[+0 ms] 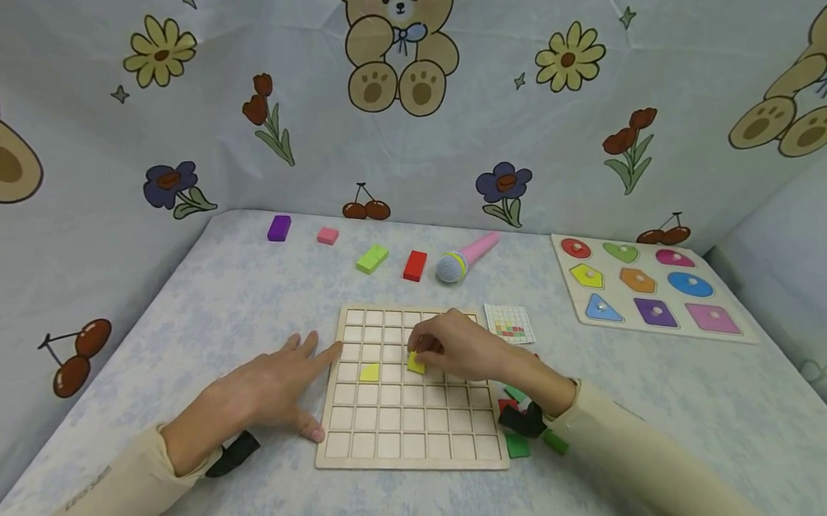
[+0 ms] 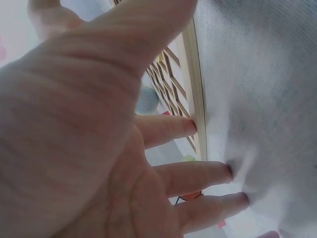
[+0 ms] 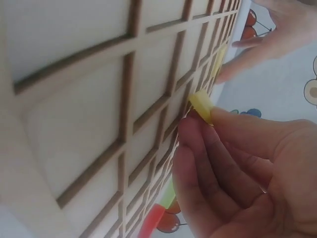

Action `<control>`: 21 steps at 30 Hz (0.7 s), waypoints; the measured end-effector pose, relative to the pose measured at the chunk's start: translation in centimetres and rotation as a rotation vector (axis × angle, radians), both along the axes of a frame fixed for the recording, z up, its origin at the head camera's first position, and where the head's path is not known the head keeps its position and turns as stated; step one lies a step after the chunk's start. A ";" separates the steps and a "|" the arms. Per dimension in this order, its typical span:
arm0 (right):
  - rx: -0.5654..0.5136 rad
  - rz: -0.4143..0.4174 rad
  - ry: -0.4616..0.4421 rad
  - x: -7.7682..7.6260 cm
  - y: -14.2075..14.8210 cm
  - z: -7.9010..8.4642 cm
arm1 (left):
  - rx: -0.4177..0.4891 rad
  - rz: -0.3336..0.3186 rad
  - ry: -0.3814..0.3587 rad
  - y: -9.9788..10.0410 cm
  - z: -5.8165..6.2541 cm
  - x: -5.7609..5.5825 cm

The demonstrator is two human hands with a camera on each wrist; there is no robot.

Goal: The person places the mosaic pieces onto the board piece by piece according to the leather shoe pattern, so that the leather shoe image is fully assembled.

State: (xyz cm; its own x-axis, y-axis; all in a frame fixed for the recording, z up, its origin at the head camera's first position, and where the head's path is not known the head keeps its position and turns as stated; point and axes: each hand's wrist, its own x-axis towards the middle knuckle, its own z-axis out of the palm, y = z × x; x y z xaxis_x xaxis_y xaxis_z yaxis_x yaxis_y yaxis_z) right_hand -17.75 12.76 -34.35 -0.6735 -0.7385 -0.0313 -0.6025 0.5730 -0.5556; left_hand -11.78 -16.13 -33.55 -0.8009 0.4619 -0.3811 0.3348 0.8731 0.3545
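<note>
A square wooden grid board (image 1: 414,420) lies on the table. One yellow tile (image 1: 369,373) with a rounded corner sits in a cell on its left half. My right hand (image 1: 462,344) pinches a second yellow tile (image 3: 200,105) between thumb and fingers, low over the middle cells. My left hand (image 1: 267,391) rests with spread, straight fingers at the board's left edge. In the left wrist view one fingertip meets the wooden rim (image 2: 190,84), while other fingertips touch the table.
Green tiles (image 1: 517,444) and red ones lie by the board's right edge, partly under my right wrist. A pattern card (image 1: 509,324) sits at its upper right. Behind are a toy microphone (image 1: 465,257) and several coloured blocks (image 1: 373,258). A shape puzzle (image 1: 653,286) lies far right.
</note>
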 end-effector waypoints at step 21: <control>0.015 -0.031 0.026 1.0 -1.4 -0.2 | -0.014 -0.006 0.005 0.2 -0.1 -0.1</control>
State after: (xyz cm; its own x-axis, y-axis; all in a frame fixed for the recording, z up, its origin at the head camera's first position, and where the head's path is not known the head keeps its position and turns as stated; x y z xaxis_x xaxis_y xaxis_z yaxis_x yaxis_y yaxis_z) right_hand -16.79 11.40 -34.53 -0.6965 -0.7171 -0.0248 -0.5985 0.5997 -0.5312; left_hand -11.86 -15.95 -33.67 -0.8004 0.4609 -0.3832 0.3416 0.8761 0.3403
